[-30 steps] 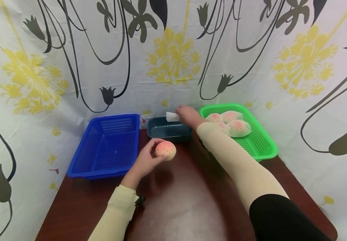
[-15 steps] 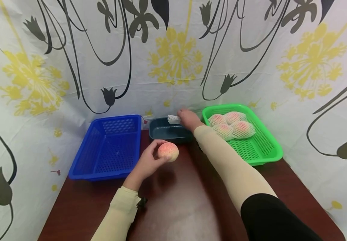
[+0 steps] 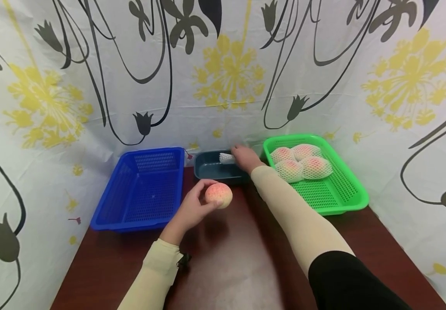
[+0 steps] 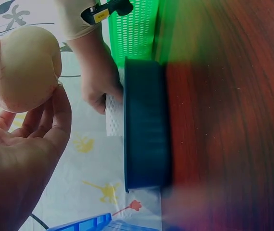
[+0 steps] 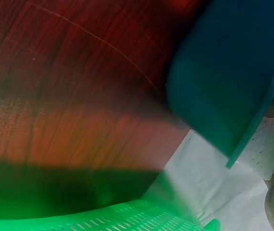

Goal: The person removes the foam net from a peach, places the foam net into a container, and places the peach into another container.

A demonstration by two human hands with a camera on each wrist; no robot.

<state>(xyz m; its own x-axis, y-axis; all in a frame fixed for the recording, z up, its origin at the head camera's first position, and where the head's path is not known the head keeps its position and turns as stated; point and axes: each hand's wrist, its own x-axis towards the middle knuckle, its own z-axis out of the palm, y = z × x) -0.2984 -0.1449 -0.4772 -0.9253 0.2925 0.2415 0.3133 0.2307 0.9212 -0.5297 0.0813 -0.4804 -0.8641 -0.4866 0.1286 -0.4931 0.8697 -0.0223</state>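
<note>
My left hand (image 3: 191, 210) holds a bare pink-and-cream peach (image 3: 219, 195) between thumb and fingers, raised over the table in front of the dark teal tray (image 3: 209, 171). The left wrist view shows the peach (image 4: 27, 70) resting on my fingertips. At the tray's right end, my right hand (image 3: 247, 158) pinches a white foam net sleeve (image 3: 226, 158), which sticks out leftward over the tray. Part of that sleeve (image 4: 114, 116) shows behind the tray's rim in the left wrist view. The right wrist view catches only a dim piece of the hand at its right edge.
To the left stands a blue perforated basket (image 3: 141, 189). On the right, a green basket (image 3: 325, 199) holds several peaches in white foam nets (image 3: 315, 167) at its back. All stand on a dark red wooden table (image 3: 242, 254), with a flower-printed sheet (image 3: 192, 86) behind.
My right hand has lowered slightly with the foam net sleeve, closer to the tray. The left hand keeps its hold on the peach. The head view has shifted a little.
</note>
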